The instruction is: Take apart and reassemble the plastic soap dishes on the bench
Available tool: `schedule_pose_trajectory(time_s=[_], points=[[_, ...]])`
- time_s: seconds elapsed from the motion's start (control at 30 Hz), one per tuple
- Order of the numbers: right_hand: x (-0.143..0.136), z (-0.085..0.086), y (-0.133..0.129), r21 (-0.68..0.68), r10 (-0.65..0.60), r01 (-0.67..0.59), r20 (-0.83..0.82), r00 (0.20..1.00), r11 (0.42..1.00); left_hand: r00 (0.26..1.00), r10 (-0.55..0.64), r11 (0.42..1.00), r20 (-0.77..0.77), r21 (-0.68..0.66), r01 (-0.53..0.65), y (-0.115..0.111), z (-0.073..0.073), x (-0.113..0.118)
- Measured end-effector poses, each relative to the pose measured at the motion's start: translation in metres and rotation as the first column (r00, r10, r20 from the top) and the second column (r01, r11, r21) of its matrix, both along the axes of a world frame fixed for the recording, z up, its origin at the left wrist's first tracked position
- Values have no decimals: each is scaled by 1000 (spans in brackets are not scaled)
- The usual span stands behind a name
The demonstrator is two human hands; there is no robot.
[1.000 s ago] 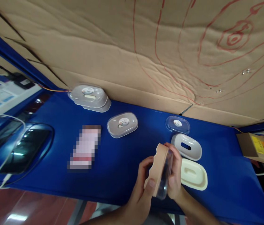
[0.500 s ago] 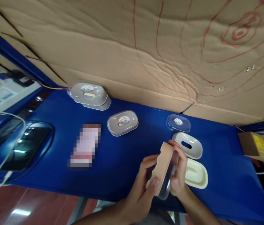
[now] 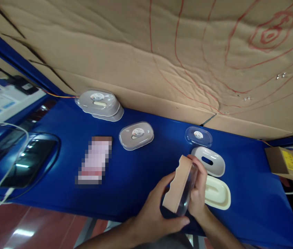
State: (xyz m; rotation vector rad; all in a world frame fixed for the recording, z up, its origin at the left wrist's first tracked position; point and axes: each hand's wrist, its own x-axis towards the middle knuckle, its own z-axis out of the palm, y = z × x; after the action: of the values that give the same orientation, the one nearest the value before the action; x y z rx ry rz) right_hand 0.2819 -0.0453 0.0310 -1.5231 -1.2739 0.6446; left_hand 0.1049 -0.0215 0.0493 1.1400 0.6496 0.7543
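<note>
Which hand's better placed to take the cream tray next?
Right hand, likely: it's nearer the cream tray, while the left hand is across the tan container from it. But it holds that container, so it would need to release.

The case (image 3: pixel 178 183) you hold is peach-tan with a colourless, see-through cover (image 3: pixel 186 196), and near it you have a pale cream-yellow tray (image 3: pixel 219 195), a whitish-grey shell (image 3: pixel 218 164) and a clear lid (image 3: pixel 206 139) with a white label (image 3: pixel 197 134), against the deep blue tabletop (image 3: pixel 136 173). You see light grey through clear plastic on the single box (image 3: pixel 146 134) and the stacked boxes (image 3: pixel 107 109), red curving lines and rings on the brown cardboard (image 3: pixel 110 41), and bright yellow on the brown carton (image 3: pixel 278 162).
</note>
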Motion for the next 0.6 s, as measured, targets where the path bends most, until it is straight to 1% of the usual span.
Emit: schedule_pose_trajectory(time_s=[0.03, 0.1, 0.13, 0.17, 0.23, 0.3, 0.37, 0.4, 0.47, 0.5, 0.53, 0.6], points=[[5, 3, 3, -32, 4, -6, -44, 999, 999, 1000, 21, 998, -2, -64, -21, 4, -3, -4], [13, 8, 11, -80, 14, -26, -154, 988, 996, 994, 95, 979, 54, -183, -84, 15, -9, -14], [17, 9, 14, -140, 51, -80, -200, 978, 987, 989, 129, 967, 76, -231, -108, 21, -11, -19], [19, 10, 17, -201, 93, -144, -246, 965, 969, 985, 160, 955, 66, -263, -137, 26, -13, -24], [20, 6, 19, -291, 158, -254, -316, 935, 923, 977, 211, 935, -31, -286, -211, 33, -17, -32], [16, -1, 19, -326, 173, -286, -335, 926, 901, 952, 270, 920, -147, -251, -300, 35, -19, -39], [13, -10, 17, -321, 154, -249, -292, 944, 914, 923, 313, 918, -222, -180, -355, 32, -23, -45], [11, -14, 15, -311, 151, -225, -243, 958, 923, 911, 325, 921, -253, -134, -366, 31, -25, -48], [10, -19, 14, -289, 167, -189, -98, 981, 939, 876, 350, 927, -331, -11, -375, 30, -30, -56], [10, -19, 13, -280, 186, -183, -16, 982, 942, 846, 379, 922, -375, 76, -379, 31, -32, -60], [10, -18, 13, -277, 212, -188, 59, 975, 942, 808, 418, 909, -417, 179, -378, 33, -34, -65], [9, -12, 13, -287, 269, -214, 169, 948, 934, 701, 530, 841, -477, 407, -358, 39, -36, -72]])
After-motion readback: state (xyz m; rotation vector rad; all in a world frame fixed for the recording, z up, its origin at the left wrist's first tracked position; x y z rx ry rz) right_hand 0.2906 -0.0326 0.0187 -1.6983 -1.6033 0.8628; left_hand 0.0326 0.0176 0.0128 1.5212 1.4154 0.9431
